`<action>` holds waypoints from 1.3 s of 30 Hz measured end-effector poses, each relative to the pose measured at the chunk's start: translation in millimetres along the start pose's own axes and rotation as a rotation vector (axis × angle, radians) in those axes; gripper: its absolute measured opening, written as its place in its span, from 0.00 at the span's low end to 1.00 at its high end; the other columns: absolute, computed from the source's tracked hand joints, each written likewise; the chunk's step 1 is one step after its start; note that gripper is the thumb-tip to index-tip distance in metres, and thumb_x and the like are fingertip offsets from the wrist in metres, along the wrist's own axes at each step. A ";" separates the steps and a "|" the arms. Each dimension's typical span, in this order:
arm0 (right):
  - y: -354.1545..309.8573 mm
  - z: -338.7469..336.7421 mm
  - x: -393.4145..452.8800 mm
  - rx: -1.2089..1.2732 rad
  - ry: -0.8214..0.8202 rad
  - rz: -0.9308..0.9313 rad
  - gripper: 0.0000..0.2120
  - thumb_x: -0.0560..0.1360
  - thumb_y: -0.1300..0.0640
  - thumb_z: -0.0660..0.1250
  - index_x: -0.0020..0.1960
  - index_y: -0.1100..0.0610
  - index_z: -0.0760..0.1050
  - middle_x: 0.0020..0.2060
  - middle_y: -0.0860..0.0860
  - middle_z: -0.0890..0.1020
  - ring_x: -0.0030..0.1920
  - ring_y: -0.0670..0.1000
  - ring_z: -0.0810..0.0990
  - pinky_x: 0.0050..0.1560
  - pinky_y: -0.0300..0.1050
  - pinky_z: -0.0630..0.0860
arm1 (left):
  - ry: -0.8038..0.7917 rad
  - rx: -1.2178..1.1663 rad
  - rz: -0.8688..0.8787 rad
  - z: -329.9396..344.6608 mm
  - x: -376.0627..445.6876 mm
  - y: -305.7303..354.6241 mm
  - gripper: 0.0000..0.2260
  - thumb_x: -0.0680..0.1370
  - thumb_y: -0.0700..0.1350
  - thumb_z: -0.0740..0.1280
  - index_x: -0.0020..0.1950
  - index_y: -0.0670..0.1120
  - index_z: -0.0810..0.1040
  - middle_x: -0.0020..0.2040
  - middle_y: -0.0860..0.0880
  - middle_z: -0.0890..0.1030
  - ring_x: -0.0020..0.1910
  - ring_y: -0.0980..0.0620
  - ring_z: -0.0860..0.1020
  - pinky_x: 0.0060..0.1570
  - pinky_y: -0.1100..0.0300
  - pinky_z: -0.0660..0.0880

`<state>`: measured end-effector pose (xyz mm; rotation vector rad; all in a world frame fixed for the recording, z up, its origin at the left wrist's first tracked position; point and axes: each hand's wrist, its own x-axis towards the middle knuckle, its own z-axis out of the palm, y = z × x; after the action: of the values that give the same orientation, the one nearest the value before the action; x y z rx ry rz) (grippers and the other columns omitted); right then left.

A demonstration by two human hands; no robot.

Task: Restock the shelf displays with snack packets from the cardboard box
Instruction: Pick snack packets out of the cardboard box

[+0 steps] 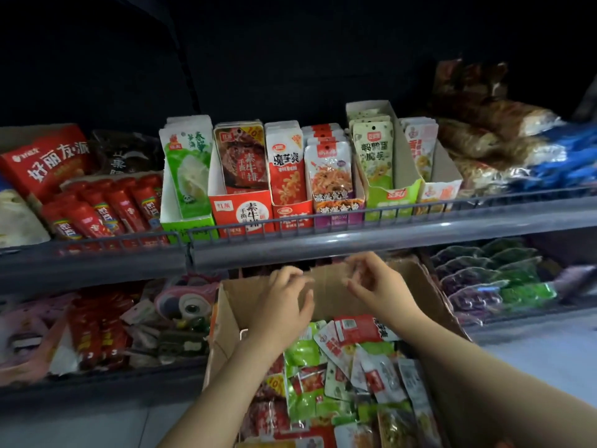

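An open cardboard box (226, 321) stands in front of the shelves, filled with several mixed snack packets (342, 363) in green, red and white. My left hand (284, 302) and my right hand (374, 282) hover above the box's far end, just below the upper shelf rail. Both have loosely curled fingers and hold nothing that I can see; they are slightly blurred. On the upper shelf (355, 240) stand several display cartons of upright packets: a green one (185, 176), a red one (240, 192) and a light green one (378, 163).
A red box (45, 160) and red tubes (106, 205) lie at the upper shelf's left. Brown and blue bags (504, 147) pile up on the right. The lower shelf holds red packets (97, 331) at left and purple and green packs (494, 279) at right.
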<state>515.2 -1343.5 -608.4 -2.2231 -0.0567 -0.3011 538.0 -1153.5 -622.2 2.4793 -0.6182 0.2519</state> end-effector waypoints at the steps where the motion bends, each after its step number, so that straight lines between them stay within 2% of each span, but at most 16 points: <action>1: 8.1 2.3 -7.0 -0.008 -0.021 0.024 0.12 0.72 0.58 0.71 0.53 0.51 0.73 0.35 0.46 0.78 0.36 0.41 0.76 0.38 0.29 0.69 | -0.053 -0.008 -0.012 4.5 -4.0 -0.2 0.13 0.80 0.48 0.60 0.63 0.48 0.75 0.60 0.55 0.69 0.60 0.60 0.65 0.57 0.68 0.63; 3: 20.9 7.6 -16.2 -0.027 -0.096 0.076 0.10 0.73 0.57 0.71 0.52 0.51 0.73 0.33 0.45 0.77 0.35 0.41 0.76 0.37 0.30 0.70 | -0.164 -0.020 -0.040 14.3 -9.8 -1.2 0.13 0.80 0.48 0.60 0.62 0.49 0.76 0.59 0.55 0.70 0.59 0.62 0.65 0.55 0.68 0.64; 7: 38.2 22.7 -23.4 -0.085 -0.239 0.132 0.09 0.73 0.57 0.70 0.50 0.50 0.72 0.34 0.43 0.77 0.36 0.44 0.76 0.39 0.36 0.71 | -0.408 -0.006 -0.097 34.2 -14.9 -7.5 0.12 0.79 0.48 0.61 0.60 0.48 0.78 0.58 0.52 0.74 0.59 0.54 0.73 0.58 0.59 0.71; 10: 50.9 38.4 -29.1 -0.172 -0.376 0.183 0.09 0.73 0.56 0.69 0.52 0.52 0.74 0.35 0.43 0.75 0.38 0.47 0.76 0.40 0.38 0.69 | -0.600 0.009 -0.159 48.8 -16.6 -12.4 0.12 0.79 0.48 0.61 0.60 0.49 0.78 0.60 0.51 0.77 0.56 0.51 0.76 0.56 0.57 0.73; 13: 64.3 52.4 -35.8 -0.245 -0.534 0.201 0.09 0.73 0.55 0.69 0.54 0.53 0.76 0.40 0.47 0.79 0.42 0.48 0.77 0.42 0.40 0.72 | -0.747 0.008 -0.205 65.0 -20.0 -17.8 0.12 0.79 0.47 0.62 0.60 0.49 0.78 0.61 0.50 0.78 0.52 0.50 0.79 0.48 0.58 0.75; 15: 71.0 58.4 -40.0 -0.284 -0.634 0.227 0.10 0.74 0.57 0.68 0.55 0.55 0.77 0.45 0.51 0.82 0.43 0.48 0.77 0.42 0.38 0.70 | -0.834 0.044 -0.216 74.6 -23.3 -19.8 0.12 0.79 0.46 0.63 0.61 0.48 0.78 0.59 0.49 0.79 0.52 0.48 0.78 0.44 0.61 0.72; 17: 76.3 62.3 -42.8 -0.337 -0.724 0.235 0.10 0.74 0.58 0.68 0.55 0.56 0.77 0.49 0.52 0.82 0.48 0.51 0.79 0.42 0.38 0.69 | -0.899 0.064 -0.234 83.2 -27.0 -23.8 0.13 0.78 0.47 0.64 0.62 0.48 0.78 0.60 0.48 0.78 0.55 0.48 0.77 0.47 0.61 0.71; 20: 82.6 64.7 -46.1 -0.410 -0.856 0.237 0.14 0.74 0.57 0.67 0.59 0.55 0.77 0.56 0.50 0.80 0.57 0.52 0.77 0.49 0.38 0.70 | -0.995 0.131 -0.242 92.8 -33.4 -30.1 0.16 0.77 0.49 0.67 0.64 0.48 0.76 0.61 0.48 0.77 0.57 0.48 0.75 0.50 0.60 0.70; 24: 91.5 65.0 -51.3 -0.436 -1.012 0.258 0.17 0.75 0.51 0.67 0.62 0.54 0.76 0.60 0.49 0.78 0.60 0.50 0.75 0.51 0.36 0.67 | -1.094 0.150 -0.265 102.2 -42.4 -31.6 0.18 0.75 0.50 0.70 0.63 0.46 0.76 0.59 0.48 0.78 0.56 0.49 0.76 0.48 0.59 0.71; 28: 98.1 65.6 -50.4 -0.361 -1.082 0.293 0.12 0.73 0.53 0.71 0.56 0.52 0.81 0.56 0.47 0.81 0.54 0.46 0.77 0.53 0.37 0.69 | -1.190 0.022 -0.335 111.7 -51.0 -29.9 0.14 0.73 0.47 0.73 0.57 0.45 0.79 0.53 0.50 0.81 0.50 0.51 0.77 0.46 0.59 0.73; 32: 101.5 67.8 -51.9 -0.338 -1.126 0.245 0.10 0.72 0.54 0.72 0.52 0.54 0.83 0.52 0.48 0.83 0.51 0.46 0.79 0.56 0.42 0.73 | -1.194 0.018 -0.351 115.5 -53.7 -28.6 0.12 0.73 0.46 0.73 0.55 0.46 0.79 0.48 0.52 0.78 0.48 0.51 0.76 0.45 0.59 0.71; 36: 100.4 69.1 -55.6 -0.331 -1.140 0.225 0.09 0.70 0.54 0.74 0.50 0.54 0.83 0.46 0.47 0.84 0.39 0.39 0.75 0.41 0.34 0.68 | -1.227 0.044 -0.329 115.0 -54.4 -26.6 0.15 0.72 0.47 0.74 0.56 0.46 0.76 0.52 0.49 0.78 0.49 0.50 0.75 0.45 0.58 0.72; 39: 100.8 70.1 -58.0 -0.324 -1.124 0.227 0.10 0.69 0.53 0.75 0.49 0.54 0.84 0.46 0.48 0.84 0.42 0.42 0.77 0.45 0.35 0.71 | -1.251 0.059 -0.319 114.9 -56.3 -25.3 0.17 0.71 0.47 0.74 0.57 0.46 0.75 0.56 0.48 0.77 0.49 0.49 0.75 0.46 0.56 0.72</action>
<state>487.4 -1347.9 -741.3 -2.4049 -0.3722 1.1463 505.9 -1179.1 -746.0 2.5018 -0.6257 -1.4964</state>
